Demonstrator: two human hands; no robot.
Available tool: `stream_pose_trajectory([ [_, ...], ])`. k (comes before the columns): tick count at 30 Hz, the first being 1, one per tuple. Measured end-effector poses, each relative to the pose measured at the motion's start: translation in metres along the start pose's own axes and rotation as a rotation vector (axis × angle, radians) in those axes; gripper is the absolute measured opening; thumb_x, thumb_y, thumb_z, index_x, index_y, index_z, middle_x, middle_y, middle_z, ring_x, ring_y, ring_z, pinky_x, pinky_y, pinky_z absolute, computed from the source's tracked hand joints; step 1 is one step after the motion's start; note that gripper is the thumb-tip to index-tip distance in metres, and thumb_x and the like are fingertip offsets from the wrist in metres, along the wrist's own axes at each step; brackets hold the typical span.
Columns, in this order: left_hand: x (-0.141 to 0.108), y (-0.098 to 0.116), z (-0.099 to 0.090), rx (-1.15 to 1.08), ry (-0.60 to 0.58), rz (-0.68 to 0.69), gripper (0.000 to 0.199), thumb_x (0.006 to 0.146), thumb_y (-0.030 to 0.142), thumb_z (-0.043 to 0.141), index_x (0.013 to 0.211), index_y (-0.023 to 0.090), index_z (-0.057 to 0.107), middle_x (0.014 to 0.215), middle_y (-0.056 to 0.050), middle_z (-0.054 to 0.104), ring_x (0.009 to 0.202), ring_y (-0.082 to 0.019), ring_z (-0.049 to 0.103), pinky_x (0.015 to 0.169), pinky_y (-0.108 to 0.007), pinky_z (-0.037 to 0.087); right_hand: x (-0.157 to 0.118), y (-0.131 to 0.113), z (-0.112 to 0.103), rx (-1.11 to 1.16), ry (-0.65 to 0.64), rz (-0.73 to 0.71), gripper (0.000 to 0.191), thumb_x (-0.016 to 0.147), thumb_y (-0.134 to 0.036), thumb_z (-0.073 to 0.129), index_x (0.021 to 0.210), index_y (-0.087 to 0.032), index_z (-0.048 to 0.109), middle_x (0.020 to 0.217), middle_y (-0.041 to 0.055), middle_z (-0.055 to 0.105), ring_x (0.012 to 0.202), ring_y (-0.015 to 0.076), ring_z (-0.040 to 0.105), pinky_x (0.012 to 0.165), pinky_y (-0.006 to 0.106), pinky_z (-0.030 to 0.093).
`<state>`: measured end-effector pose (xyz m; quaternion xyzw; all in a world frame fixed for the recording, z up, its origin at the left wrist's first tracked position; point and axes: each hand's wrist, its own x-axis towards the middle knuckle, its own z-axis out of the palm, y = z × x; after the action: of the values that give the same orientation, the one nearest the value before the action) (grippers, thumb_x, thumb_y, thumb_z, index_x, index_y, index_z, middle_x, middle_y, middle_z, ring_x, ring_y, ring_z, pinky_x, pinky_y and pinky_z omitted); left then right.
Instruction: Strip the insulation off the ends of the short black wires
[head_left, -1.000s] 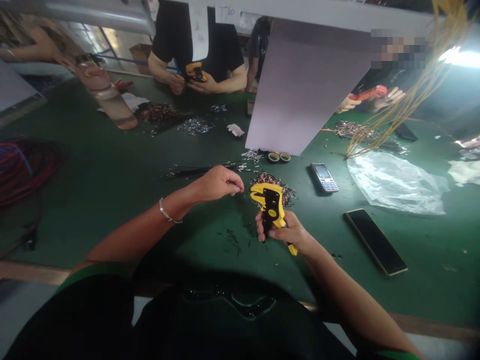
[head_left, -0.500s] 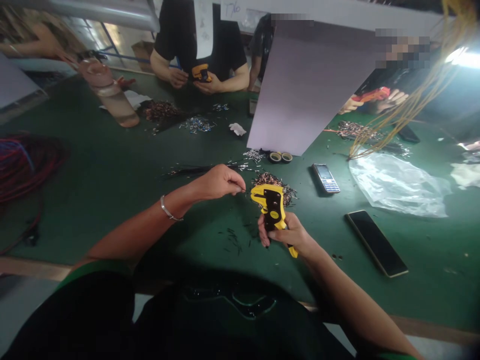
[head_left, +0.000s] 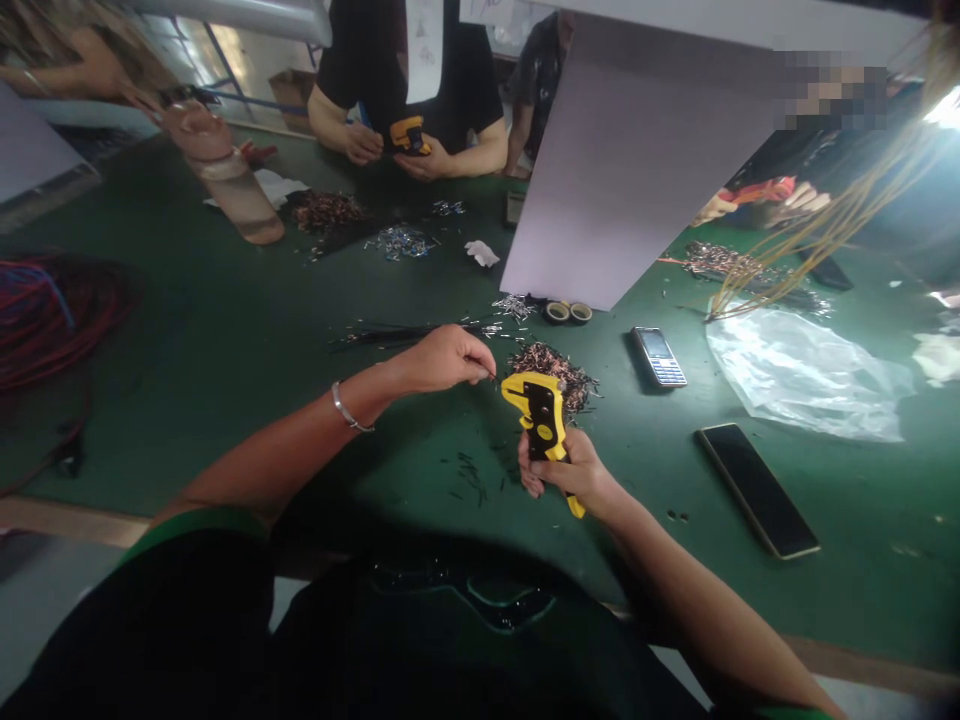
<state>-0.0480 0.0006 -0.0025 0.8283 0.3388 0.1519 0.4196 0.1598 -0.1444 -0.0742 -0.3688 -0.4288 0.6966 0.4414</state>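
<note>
A yellow and black wire stripper is upright in my right hand, whose fingers wrap round its handles. Just left of the tool's jaws, my left hand pinches a thin dark wire between thumb and forefinger; most of that wire is hidden. Behind the tool lies a heap of copper and black wire scraps. A bundle of black wires stretches across the table beyond my left hand. Small dark bits are scattered below, between my forearms.
Two phones and a clear plastic bag lie right. Two tape rolls sit by a grey panel. Red cable coils and a bottle are left. Across the table, a person holds another tool.
The tool in my right hand has tilted a little, and its jaws look more closed. My left hand keeps its pinch beside them. The whole view has shifted slightly.
</note>
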Motion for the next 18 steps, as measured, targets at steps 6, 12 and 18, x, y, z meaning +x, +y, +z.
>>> stream_pose_trajectory([
  [6,0.005,-0.009,0.005,0.024,0.018,-0.003,0.019,0.074,0.020,0.060,0.080,0.014,0.077,0.063,-0.004,0.069,0.060,-0.012,0.058,0.061,-0.024,0.041,0.001,0.004,0.002,-0.039,0.029,0.018,0.017,0.072,-0.019,0.073,0.081,-0.015,0.059,0.059,-0.0037,0.056,0.045,0.0103,0.052,0.045,0.027,0.044],
  [12,0.008,-0.015,0.007,0.049,0.025,0.015,0.021,0.076,0.022,0.058,0.081,0.014,0.077,0.060,-0.002,0.067,0.056,-0.010,0.054,0.061,-0.024,0.039,0.002,0.002,0.005,-0.068,0.055,0.009,0.018,0.073,-0.021,0.072,0.080,-0.016,0.056,0.058,-0.0050,0.053,0.044,0.0096,0.049,0.044,0.027,0.045],
  [18,0.011,-0.018,0.009,0.045,0.024,0.010,0.021,0.074,0.021,0.058,0.080,0.014,0.078,0.058,-0.002,0.065,0.055,-0.009,0.054,0.060,-0.024,0.038,0.004,0.004,0.008,-0.041,0.100,0.014,0.019,0.072,-0.019,0.071,0.082,-0.017,0.054,0.055,-0.0066,0.052,0.041,0.0085,0.047,0.040,0.026,0.043],
])
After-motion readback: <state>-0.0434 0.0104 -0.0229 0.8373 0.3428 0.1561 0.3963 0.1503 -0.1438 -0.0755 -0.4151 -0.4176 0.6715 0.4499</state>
